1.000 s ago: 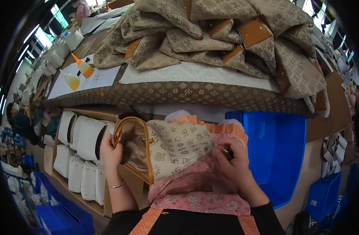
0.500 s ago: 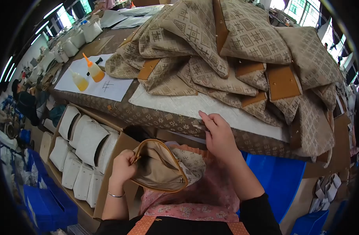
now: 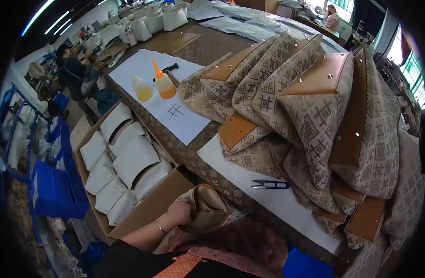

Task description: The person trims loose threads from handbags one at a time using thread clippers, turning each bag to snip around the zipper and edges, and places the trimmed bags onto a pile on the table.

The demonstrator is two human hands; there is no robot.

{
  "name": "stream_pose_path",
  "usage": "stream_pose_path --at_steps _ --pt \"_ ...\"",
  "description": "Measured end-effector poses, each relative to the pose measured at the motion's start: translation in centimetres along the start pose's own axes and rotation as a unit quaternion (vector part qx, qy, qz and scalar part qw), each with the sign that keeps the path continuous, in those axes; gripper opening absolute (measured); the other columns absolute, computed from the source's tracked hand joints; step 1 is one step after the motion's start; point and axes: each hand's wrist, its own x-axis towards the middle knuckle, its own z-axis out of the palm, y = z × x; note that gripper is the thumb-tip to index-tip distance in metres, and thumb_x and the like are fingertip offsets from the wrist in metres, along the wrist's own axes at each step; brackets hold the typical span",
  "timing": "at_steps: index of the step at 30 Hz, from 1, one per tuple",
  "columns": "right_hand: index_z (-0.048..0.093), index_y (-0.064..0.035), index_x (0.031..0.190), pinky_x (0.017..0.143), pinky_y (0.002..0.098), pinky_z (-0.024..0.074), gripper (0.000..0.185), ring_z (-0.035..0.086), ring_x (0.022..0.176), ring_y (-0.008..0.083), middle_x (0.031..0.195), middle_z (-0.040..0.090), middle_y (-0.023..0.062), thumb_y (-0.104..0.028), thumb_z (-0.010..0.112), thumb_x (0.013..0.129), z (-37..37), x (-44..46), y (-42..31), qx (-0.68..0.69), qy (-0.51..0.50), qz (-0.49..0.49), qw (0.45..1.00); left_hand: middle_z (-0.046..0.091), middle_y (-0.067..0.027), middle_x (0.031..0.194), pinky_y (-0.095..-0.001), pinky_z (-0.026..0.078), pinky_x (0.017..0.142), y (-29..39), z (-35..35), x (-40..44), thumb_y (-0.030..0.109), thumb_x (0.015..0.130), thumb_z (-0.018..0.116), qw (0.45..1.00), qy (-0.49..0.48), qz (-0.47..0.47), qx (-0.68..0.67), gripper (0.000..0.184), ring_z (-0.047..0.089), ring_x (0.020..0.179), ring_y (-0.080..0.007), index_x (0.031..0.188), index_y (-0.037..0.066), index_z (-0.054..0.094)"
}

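Note:
My left hand (image 3: 180,212) is closed on the rim of a small beige patterned bag (image 3: 208,209), whose open mouth shows a tan lining and brown trim. The bag is in front of my apron, beside the table edge. My right hand is out of view. A pair of dark-handled thread snips (image 3: 271,184) lies on the white sheet (image 3: 231,171) on the table, apart from my left hand. Behind the snips rises a large heap of patterned bags (image 3: 310,134) with brown leather bases and metal studs.
Two glue bottles, one orange-tipped (image 3: 166,87) and one pale-tipped (image 3: 142,89), stand on white paper (image 3: 180,125) near a black-handled tool (image 3: 170,68). A cardboard box (image 3: 150,204) of white-wrapped pieces stands at left. Another person (image 3: 72,73) sits beyond it.
The view has turned left. My right hand has left the picture, and the snips now lie plainly on the white sheet. My left hand still grips the bag.

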Motion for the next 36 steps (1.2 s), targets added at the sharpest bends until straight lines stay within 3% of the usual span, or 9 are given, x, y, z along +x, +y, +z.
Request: stream_pose_path --at_steps 7,15,19,25,27,28,30,32,36 --pt "0.057 0.0003 0.103 0.076 0.0395 0.0468 0.035 0.06 0.084 0.035 0.093 0.062 0.0182 -0.009 0.064 0.07 -0.5 1.0 10.0 -0.011 0.078 0.126 0.989 0.057 -0.0131 0.109 -0.0402 0.053 0.075 3.8 -0.7 -0.5 0.03 0.073 0.064 0.992 -0.111 -0.015 0.049 0.034 0.063 0.092 -0.0294 0.104 0.017 0.065" --pt "0.055 0.0023 0.109 0.08 0.0404 0.0464 0.042 0.059 0.09 0.0372 0.099 0.061 0.0203 -0.011 0.063 0.07 0.1 -7.5 18.5 -0.02 0.248 0.326 0.912 0.056 -0.0141 0.11 -0.0422 0.052 0.078 9.6 -1.0 -2.6 0.021 0.077 0.058 0.976 -0.159 0.053 0.14 0.033 0.061 0.096 -0.0333 0.109 0.018 0.062" --pt "0.053 0.0033 0.112 0.081 0.0408 0.0462 0.045 0.059 0.092 0.0382 0.102 0.061 0.0214 -0.012 0.063 0.07 -2.9 -15.2 18.8 -0.058 0.367 0.45 0.812 0.056 -0.015 0.108 -0.0426 0.053 0.075 12.0 -1.6 -3.8 0.022 0.077 0.057 0.952 -0.167 0.17 0.192 0.031 0.061 0.094 -0.0336 0.107 0.015 0.062" --pt "0.051 0.0047 0.116 0.084 0.0414 0.0458 0.05 0.058 0.097 0.0398 0.107 0.06 0.0229 -0.013 0.062 0.071 -5.0 -24.8 16.8 -0.076 0.541 0.586 0.598 0.06 -0.0173 0.1 -0.0417 0.054 0.069 10.1 0.9 -1.2 0.026 0.079 0.056 0.889 -0.139 0.379 0.218 0.028 0.062 0.092 -0.0309 0.1 0.01 0.064" --pt "0.051 0.0052 0.118 0.085 0.0417 0.0457 0.052 0.058 0.098 0.0404 0.108 0.06 0.0235 -0.014 0.062 0.071 -4.7 -27.4 15.6 -0.071 0.584 0.618 0.522 0.062 -0.0194 0.096 -0.0426 0.053 0.07 5.9 5.1 2.7 0.028 0.079 0.056 0.927 -0.206 0.233 -0.209 0.028 0.063 0.087 -0.0317 0.099 0.009 0.065" --pt "0.05 0.0055 0.119 0.085 0.0418 0.0457 0.053 0.058 0.099 0.0406 0.109 0.06 0.0237 -0.014 0.062 0.071 -4.3 -28.7 14.9 -0.066 0.602 0.632 0.483 0.062 -0.0194 0.096 -0.0426 0.053 0.07 8.2 1.4 1.0 0.028 0.079 0.056 0.924 -0.223 0.247 -0.189 0.028 0.063 0.087 -0.0317 0.099 0.009 0.065" --pt "0.05 0.0057 0.12 0.086 0.0419 0.0456 0.054 0.058 0.1 0.0409 0.11 0.06 0.024 -0.014 0.062 0.071 -2.2 -33.4 15.5 -0.063 0.629 0.648 0.425 0.064 -0.0205 0.092 -0.0456 0.052 0.071 21.7 -5.8 -3.0 0.031 0.079 0.056 0.88 -0.204 0.378 0.203 0.03 0.064 0.079 -0.035 0.096 0.007 0.065" --pt "0.035 0.0116 0.132 0.097 0.0439 0.04 0.072 0.049 0.114 0.0449 0.126 0.05 0.0291 -0.02 0.061 0.072 -3.1 -35.8 10.5 -0.034 0.489 0.774 0.401 0.064 -0.0207 0.094 -0.0467 0.051 0.073 18.9 -3.4 -0.2 0.033 0.079 0.057 0.876 -0.232 0.384 0.176 0.032 0.063 0.078 -0.0365 0.094 0.006 0.065" --pt "0.041 0.0073 0.129 0.094 0.0464 0.0419 0.065 0.052 0.111 0.0428 0.12 0.053 0.0295 -0.017 0.06 0.072 -0.2 -42.0 6.3 -0.067 0.473 0.812 0.336 0.064 -0.0213 0.096 -0.0471 0.05 0.077 21.2 -1.8 2.5 0.039 0.08 0.058 0.863 -0.267 0.379 0.201 0.038 0.063 0.08 -0.0368 0.095 0.005 0.066"
